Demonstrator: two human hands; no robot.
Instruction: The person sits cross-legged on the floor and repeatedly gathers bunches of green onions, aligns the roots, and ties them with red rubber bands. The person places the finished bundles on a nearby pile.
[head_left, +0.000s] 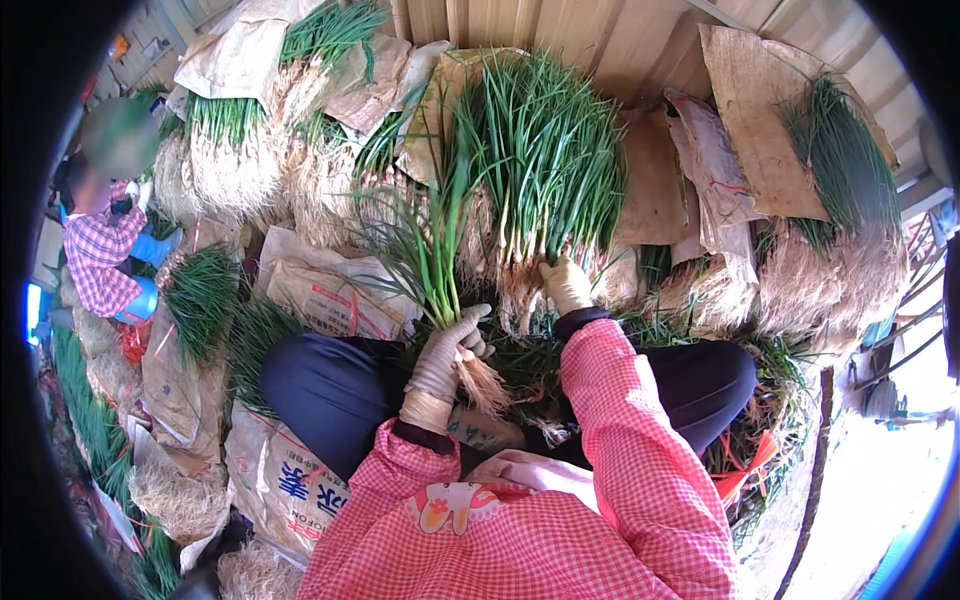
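My left hand (440, 362), in a pale glove, is closed around a small bunch of green onions (436, 268). Their green leaves fan upward, and the stringy roots hang below the fist. My right hand (567, 286), gloved too, pinches at the white lower stems of a tall pile of green onions (545, 150) in front of me. Its fingertips are partly hidden among the stems. The pile leans back against sacking, roots toward me. Loose green leaves lie between my knees, under both hands.
More green onions (232, 160) under sacks line the far left; another stack (845, 190) stands at right beside brown sacking (760, 120). A corrugated wall (560, 30) rises behind. Printed sacks (285, 490) lie at left. A co-worker in a checked shirt (100, 250) sits far left. Red ribbon (748, 468) lies right.
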